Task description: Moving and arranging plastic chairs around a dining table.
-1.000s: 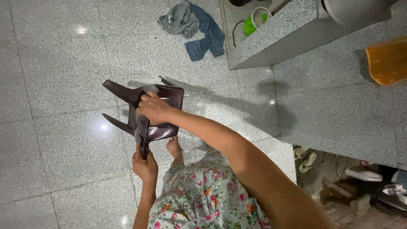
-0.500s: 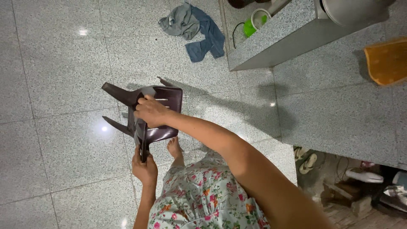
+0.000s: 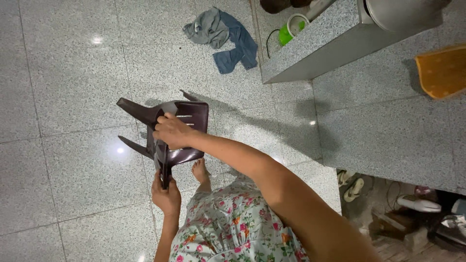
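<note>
Stool (image 3: 187,131) tipped off the floor (image 3: 73,73), right hand (image 3: 172,131) gripping its seat, left hand (image 3: 166,194) clasping one leg.

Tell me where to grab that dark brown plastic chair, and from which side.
Take the dark brown plastic chair by its seat edges, from the seat side. It is tipped, legs pointing left, so the rims face you. The right hand already grips the upper edge, the left hand the lower.

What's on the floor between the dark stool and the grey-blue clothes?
Nothing: in the head view, only bare speckled floor tile separates the dark plastic stool from the crumpled clothes.
</note>
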